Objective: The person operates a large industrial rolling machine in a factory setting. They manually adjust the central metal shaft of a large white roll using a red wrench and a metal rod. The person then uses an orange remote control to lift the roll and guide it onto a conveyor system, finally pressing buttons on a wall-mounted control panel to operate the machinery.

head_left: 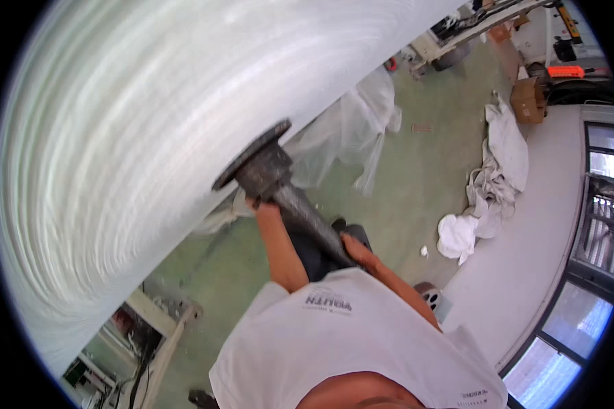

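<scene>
The left hand (262,206) is raised up, with the forearm almost straight and pointing away from the body. It grips the dark metal shaft (305,221) from below, near the place where the shaft becomes thicker; the fingers are closed around it, but they are partly hidden behind the metal. The right hand (356,250) is lower and nearer to the chest. Its elbow is bent, and the hand is closed on the free end of the same shaft, with the thumb side toward the person.

The shaft runs diagonally between the two hands, from the right hand up to the left hand and further. Just above the left hand it ends in a round dark flange (251,154), which lies flat against the end of a very large white roll (150,136). The roll seems made of shiny, thin wound material, and it fills the space above and to the left of both hands.

Below the hands is the green floor (416,177). Beyond the left hand, a loose clear plastic sheet (351,129) hangs near the roll. To the right of the right hand, well apart, crumpled white cloths (488,191) lie beside a grey wall (539,238), and a cardboard box (527,99) stands further away.
</scene>
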`<state>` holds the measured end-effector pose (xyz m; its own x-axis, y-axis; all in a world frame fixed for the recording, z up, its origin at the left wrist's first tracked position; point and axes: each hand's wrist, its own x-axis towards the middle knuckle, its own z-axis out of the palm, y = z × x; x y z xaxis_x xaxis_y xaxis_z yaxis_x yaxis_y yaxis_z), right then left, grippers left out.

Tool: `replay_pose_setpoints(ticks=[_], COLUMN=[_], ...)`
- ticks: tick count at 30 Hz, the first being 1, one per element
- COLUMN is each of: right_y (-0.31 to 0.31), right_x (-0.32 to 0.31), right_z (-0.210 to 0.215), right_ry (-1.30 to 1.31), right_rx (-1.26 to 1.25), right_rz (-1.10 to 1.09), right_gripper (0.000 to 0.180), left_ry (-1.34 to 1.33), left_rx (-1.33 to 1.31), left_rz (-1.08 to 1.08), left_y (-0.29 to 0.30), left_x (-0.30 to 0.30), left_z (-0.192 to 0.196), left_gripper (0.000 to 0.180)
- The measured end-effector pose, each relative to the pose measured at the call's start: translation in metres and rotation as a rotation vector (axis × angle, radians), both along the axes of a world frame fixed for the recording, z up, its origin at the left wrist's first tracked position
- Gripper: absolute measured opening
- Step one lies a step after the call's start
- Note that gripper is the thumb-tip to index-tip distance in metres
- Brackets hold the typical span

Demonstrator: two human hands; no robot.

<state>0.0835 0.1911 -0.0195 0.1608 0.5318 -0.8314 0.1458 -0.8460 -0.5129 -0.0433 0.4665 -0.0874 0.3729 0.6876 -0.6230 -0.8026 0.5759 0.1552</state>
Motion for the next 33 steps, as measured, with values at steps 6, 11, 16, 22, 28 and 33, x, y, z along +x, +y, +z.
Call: replay_pose_setpoints(ticks=[6,11,16,22,28,33], right_y=[0.014,0.047,0.042,0.043,0.04,0.043], right_x=[0.014,0.022,0.027,0.019,0.017,0.025], right_z=[0.028,0.037,0.012,0.029,0.022,0.019], right_ry=[0.259,0.606,0.874,0.792,0.779,0.751], right_rx=[-0.117,0.067,0.22,0.3,0.32,0.275], right_rz=[-0.273,-0.029,-0.141,-0.158,-0.086,-0.083], right_gripper=[0.067,0.053,0.048,0.044,0.039,0.04], left_ry=[0.059,0.824,0.518,0.5,0.499,0.506], left_rx=[-0.146,0.267,0.26,0.313,0.35,0.34], left_rz=[-0.078,-0.465,-0.508,-0.464,-0.343,-0.412], left_y=[-0.041,-0.115,-0.103,-0.104,-0.106,-0.111], left_x=[0.002,0.033,0.035,0.034,0.036,0.039], left_z=[0.051,0.089,0.09,0.09,0.089,0.094], left_gripper=[0.064,0.056,0.034,0.033,0.041,0.043])
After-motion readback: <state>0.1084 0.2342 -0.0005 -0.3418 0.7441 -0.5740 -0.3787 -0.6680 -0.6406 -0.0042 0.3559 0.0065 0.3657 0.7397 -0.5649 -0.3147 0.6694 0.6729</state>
